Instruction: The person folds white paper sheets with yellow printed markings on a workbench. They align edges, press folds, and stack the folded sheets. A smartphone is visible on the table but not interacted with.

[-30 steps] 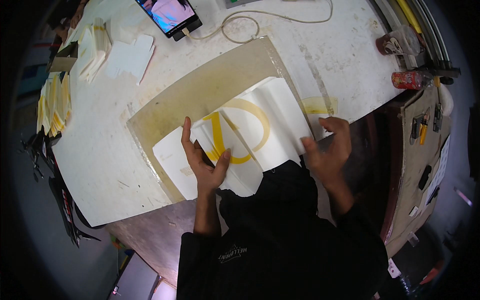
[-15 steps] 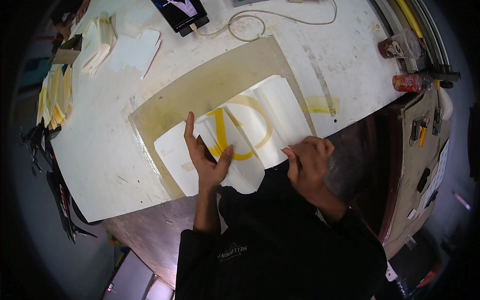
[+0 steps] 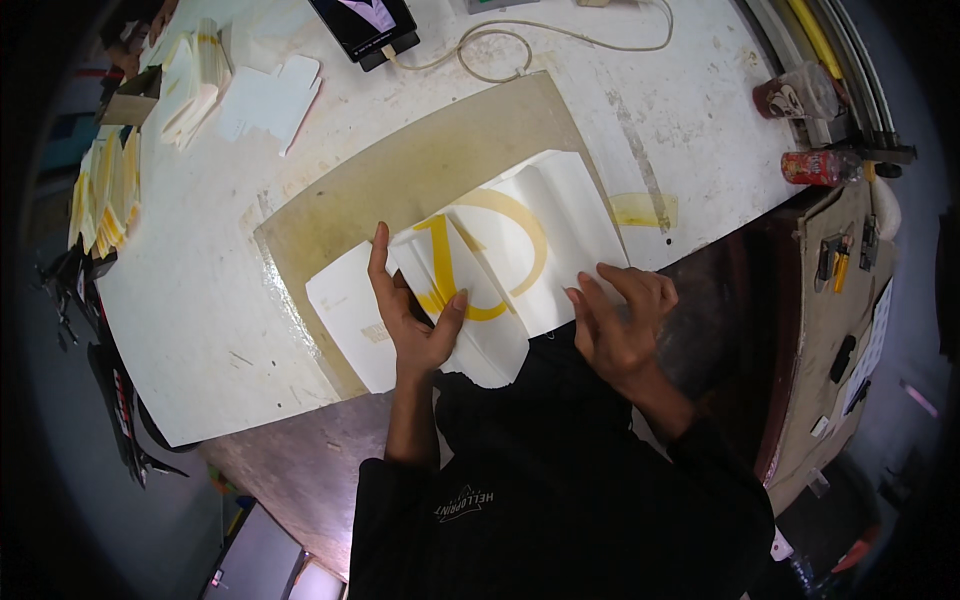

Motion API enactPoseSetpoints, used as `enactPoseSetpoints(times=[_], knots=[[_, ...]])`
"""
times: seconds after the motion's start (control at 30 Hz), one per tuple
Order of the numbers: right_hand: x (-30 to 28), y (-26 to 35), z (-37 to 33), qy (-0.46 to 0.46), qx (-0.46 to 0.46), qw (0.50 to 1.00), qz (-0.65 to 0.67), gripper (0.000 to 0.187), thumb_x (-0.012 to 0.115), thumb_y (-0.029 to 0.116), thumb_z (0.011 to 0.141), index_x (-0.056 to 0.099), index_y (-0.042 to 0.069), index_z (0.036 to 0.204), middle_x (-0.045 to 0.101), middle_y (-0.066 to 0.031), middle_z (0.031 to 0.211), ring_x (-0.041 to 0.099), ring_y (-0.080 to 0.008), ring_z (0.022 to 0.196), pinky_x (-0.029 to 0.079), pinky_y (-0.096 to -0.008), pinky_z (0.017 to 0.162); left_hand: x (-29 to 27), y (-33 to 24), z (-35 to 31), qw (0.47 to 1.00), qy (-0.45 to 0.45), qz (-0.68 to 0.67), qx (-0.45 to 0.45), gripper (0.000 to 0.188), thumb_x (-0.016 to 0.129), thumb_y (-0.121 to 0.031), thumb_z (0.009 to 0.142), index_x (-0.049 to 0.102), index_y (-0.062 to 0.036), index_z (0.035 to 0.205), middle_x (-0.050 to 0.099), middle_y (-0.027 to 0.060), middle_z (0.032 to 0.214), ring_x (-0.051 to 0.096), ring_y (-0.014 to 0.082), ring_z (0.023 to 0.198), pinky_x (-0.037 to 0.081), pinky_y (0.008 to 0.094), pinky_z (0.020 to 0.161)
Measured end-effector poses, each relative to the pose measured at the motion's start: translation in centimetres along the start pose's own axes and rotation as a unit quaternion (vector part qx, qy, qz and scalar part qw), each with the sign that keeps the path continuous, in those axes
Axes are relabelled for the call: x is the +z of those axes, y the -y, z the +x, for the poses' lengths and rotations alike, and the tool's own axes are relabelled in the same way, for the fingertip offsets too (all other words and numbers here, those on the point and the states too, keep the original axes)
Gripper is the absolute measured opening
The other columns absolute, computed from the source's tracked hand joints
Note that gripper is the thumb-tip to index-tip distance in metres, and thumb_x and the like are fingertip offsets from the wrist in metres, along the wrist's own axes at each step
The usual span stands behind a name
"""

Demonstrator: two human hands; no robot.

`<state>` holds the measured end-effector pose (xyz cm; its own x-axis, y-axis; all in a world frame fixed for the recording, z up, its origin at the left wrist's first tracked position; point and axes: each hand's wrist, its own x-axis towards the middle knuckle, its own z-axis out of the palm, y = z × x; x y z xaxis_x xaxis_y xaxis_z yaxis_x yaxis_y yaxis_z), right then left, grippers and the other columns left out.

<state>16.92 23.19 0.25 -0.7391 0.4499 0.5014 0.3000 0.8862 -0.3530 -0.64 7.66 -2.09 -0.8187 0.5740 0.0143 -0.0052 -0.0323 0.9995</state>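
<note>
A creased white card sheet [image 3: 520,270] with a curved yellow print lies partly opened out at the table's near edge, its folds standing up. Across its left part rests my left hand [image 3: 415,325]. That hand grips a raised fold, the thumb on the yellow-marked panel and the index finger stretched away; its other fingers are partly hidden behind the fold. At the sheet's right edge, my right hand [image 3: 625,320] is open, fingers apart and bent, fingertips at or just over the white panel. Beneath the sheet is a beige mat [image 3: 400,180] with yellowish stains.
Flat white card pieces [image 3: 270,100] and yellow-edged stacks [image 3: 105,195] sit at the left. A phone [image 3: 365,25] with a cable [image 3: 490,35] stands at the far side. A cup [image 3: 795,95] and red-labelled bottle [image 3: 820,167] are at right. Another person's hand [image 3: 160,22] shows far left.
My right hand has let go of the sheet's right edge and spread its fingers, shifting slightly right. The left hand stays almost still on the fold.
</note>
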Motion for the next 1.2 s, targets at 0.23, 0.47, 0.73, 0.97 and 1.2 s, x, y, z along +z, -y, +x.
enactPoseSetpoints(times=[0.23, 0.47, 0.73, 0.97, 1.2], knots=[[0.8, -0.3, -0.2, -0.035, 0.103, 0.994, 0.03, 0.029, 0.079, 0.004, 0.08, 0.066, -0.001, 0.105, 0.068, -0.0097, 0.088, 0.063, -0.023, 0.081, 0.035, -0.0414, 0.087, -0.4, -0.3, -0.1, 1.0, 0.006, -0.018, -0.016, 0.102, 0.07, -0.004, 0.077, 0.008, -0.0039, 0.159, 0.061, 0.0206, 0.121, 0.063, 0.0265, 0.109, 0.05, 0.038, 0.098], [0.8, -0.6, -0.8, 0.008, 0.06, 0.998, -0.036, 0.022, 0.078, 0.01, 0.082, 0.072, 0.003, 0.102, 0.065, -0.0181, 0.117, 0.057, -0.0318, 0.111, 0.031, -0.0485, 0.096, -0.9, 0.4, -0.1, 0.999, 0.038, -0.006, 0.009, 0.1, 0.07, -0.001, 0.081, 0.006, -0.0035, 0.158, 0.056, 0.0227, 0.126, 0.062, 0.0268, 0.111, 0.052, 0.0383, 0.095], [0.4, 0.7, -0.3, 0.093, 0.07, 0.99, 0.076, 0.019, 0.072, 0.027, 0.087, 0.074, 0.009, 0.092, 0.045, -0.0245, 0.149, 0.028, -0.0433, 0.143, 0.011, -0.0624, 0.112, -0.5, 0.2, -0.2, 1.0, 0.01, -0.024, -0.004, 0.103, 0.073, -0.006, 0.078, 0.009, -0.004, 0.158, 0.06, 0.0203, 0.123, 0.062, 0.0254, 0.11, 0.05, 0.0376, 0.098], [1.8, 1.8, 0.3, 0.111, 0.124, 0.985, -0.039, 0.022, 0.077, 0.029, 0.083, 0.068, 0.009, 0.08, 0.04, -0.0249, 0.152, 0.025, -0.049, 0.143, 0.005, -0.0748, 0.106, -1.0, 0.3, -0.2, 0.999, 0.009, -0.032, 0.021, 0.102, 0.071, -0.002, 0.079, 0.007, -0.0032, 0.158, 0.058, 0.0225, 0.125, 0.064, 0.0267, 0.11, 0.052, 0.0378, 0.095], [1.1, 4.9, -0.4, 0.067, 0.061, 0.996, 0.023, 0.015, 0.077, 0.025, 0.083, 0.068, 0.013, 0.08, 0.053, -0.0205, 0.143, 0.031, -0.0471, 0.142, 0.001, -0.073, 0.11, -0.4, 0.2, 0.0, 0.999, 0.02, -0.026, -0.015, 0.105, 0.075, 0.003, 0.077, 0.008, -0.0038, 0.158, 0.057, 0.0225, 0.128, 0.063, 0.0268, 0.113, 0.053, 0.0384, 0.096]])
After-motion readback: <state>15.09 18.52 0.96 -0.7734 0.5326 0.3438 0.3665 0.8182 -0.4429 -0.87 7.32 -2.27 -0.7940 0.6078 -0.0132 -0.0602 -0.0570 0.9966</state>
